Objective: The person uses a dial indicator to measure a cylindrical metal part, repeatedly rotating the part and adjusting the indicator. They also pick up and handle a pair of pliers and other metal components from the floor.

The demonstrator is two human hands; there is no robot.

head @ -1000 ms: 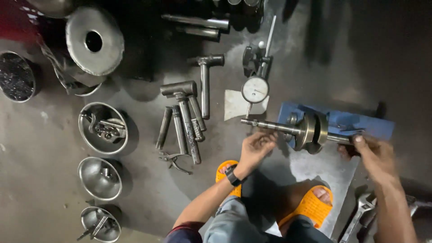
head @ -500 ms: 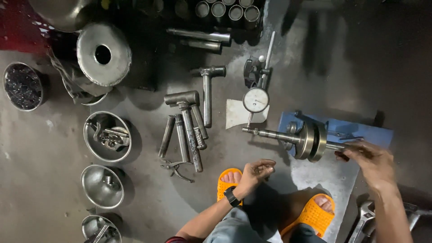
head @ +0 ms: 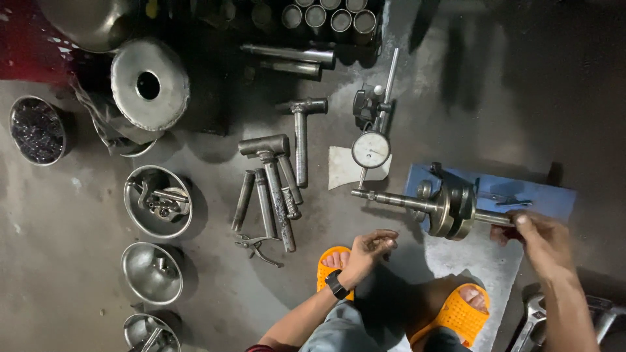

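Crankshaft (head: pixel 450 210) sits right of centre on a blue stand (head: pixel 535 194), long axis running left-right across the frame. Right hand (head: pixel 544 240) is pinched on the shaft's right end, fingers closed around the stub. Left hand (head: pixel 368 251) hangs free at lower centre, fingers loosely curled, holding nothing, just below the shaft's left tip. Dial gauge (head: pixel 370 149) stands just above that left tip. Right hand is the one in contact.

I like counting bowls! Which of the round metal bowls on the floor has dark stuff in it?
The round steel bowl at the far left edge, full of dark bits. The bowl below the big disc holds shiny metal parts; the next one down is nearly bare.
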